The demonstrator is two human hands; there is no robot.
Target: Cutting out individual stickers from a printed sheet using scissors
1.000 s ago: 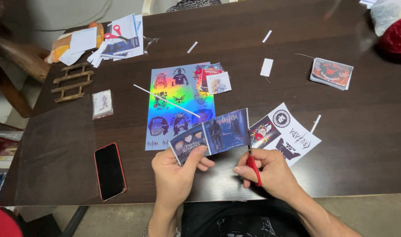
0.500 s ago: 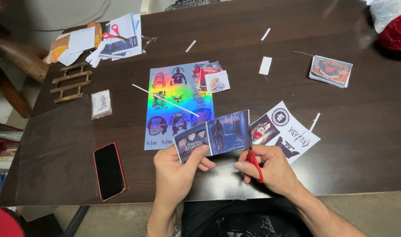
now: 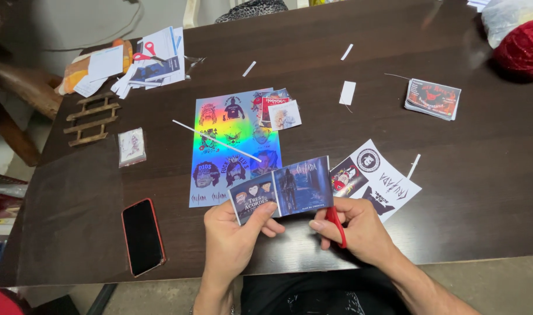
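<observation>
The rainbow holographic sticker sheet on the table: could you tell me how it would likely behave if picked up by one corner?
The holographic sticker sheet lies thin and flat, so it would probably flop and bend. It looks light for its size. Its glossy face may slide easily on the dark table, and the white strip resting on it would likely fall off.
</observation>
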